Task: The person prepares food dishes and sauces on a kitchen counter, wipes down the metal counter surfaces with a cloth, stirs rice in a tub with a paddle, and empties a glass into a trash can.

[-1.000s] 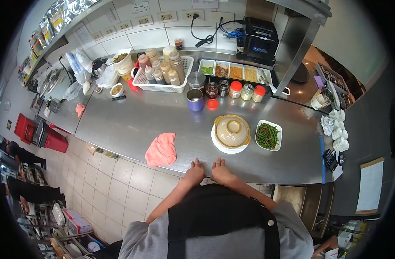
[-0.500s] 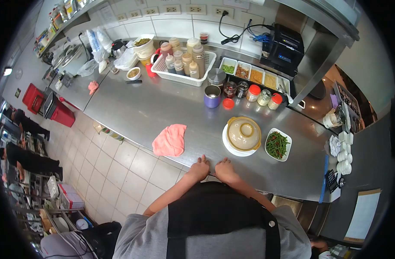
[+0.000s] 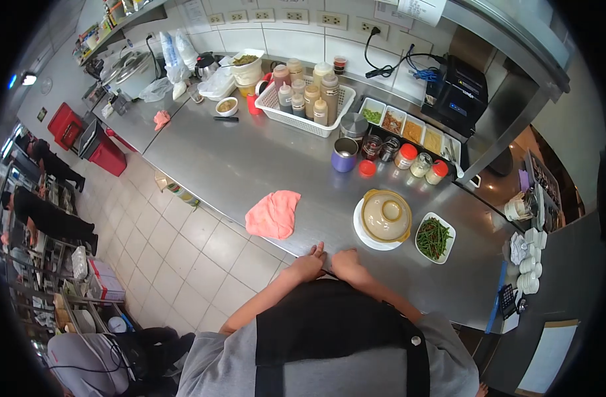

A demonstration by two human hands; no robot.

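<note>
Logging what I see from the head camera, entry by entry.

Left hand point(image 3: 307, 266): resting on the near edge of the stainless counter point(image 3: 250, 165), fingers laid flat and close together, pointing toward 12 o'clock; nothing is held.

Right hand point(image 3: 348, 263): resting on the same edge just beside the left, fingers loosely curled over the rim; nothing is held, as far as I can tell.

Clay pot point(image 3: 385, 216): lidded, tan, seated on a white plate point(image 3: 362, 233). It lies at about 1 o'clock from my right hand, near but apart. The pot is round, so I read no long axis. My right hand is the nearer of the two.

Pink cloth point(image 3: 274, 214): crumpled, lying at about 11 o'clock from my left hand, near the counter's edge. My left hand is the nearer one here.

Dish of green beans point(image 3: 434, 237): white, oblong, just beside the pot at its 3 o'clock; long axis running roughly 12 to 6.

Purple cup point(image 3: 344, 155): upright, at 12 o'clock, well apart from both hands.

Red lid point(image 3: 367, 168): lying loose, just beside the cup.

Seasoning jars point(image 3: 409, 156): a row with red caps, beyond the pot.

White basket point(image 3: 334, 114): holding sauce bottles, at the far wall.

Black printer point(image 3: 463, 89): at 1 o'clock, far corner.

Other people: partly visible at 9 o'clock, away from my counter.
</note>
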